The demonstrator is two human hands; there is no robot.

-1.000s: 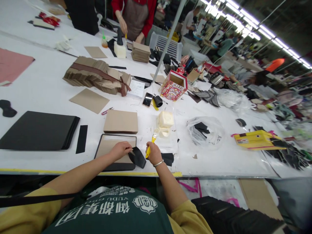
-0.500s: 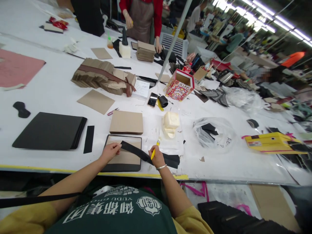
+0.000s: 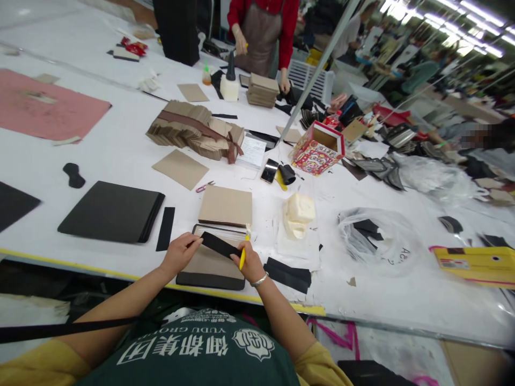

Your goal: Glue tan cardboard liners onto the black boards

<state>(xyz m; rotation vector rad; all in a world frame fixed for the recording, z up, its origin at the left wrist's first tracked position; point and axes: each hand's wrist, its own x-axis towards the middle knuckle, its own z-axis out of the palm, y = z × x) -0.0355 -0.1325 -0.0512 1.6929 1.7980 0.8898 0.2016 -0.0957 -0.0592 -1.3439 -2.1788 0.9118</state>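
A black strip (image 3: 220,246) is stretched between my two hands above a tan board with a black border (image 3: 211,281). Its left end is pinched in my left hand (image 3: 181,252). The other end is held by my right hand (image 3: 248,261), which also grips a yellow brush (image 3: 243,256) with its bristles up. Just behind the bordered board sits a stack of tan boards (image 3: 226,205). More black strips (image 3: 287,274) lie to the right of my right hand, and a single strip (image 3: 165,229) lies left of my left hand.
Black sheets (image 3: 110,212) are stacked at the left. A cream-coloured container (image 3: 300,210) and a plastic bag (image 3: 376,238) stand to the right. Farther back are a phone (image 3: 269,170), a red patterned box (image 3: 317,148) and bundled tan pieces (image 3: 193,128). Across the table stands a person in red (image 3: 261,32).
The strip's right end has come off the pile of strips and is now in my right hand, closer to my left hand. The view has shifted, so the table appears farther right.
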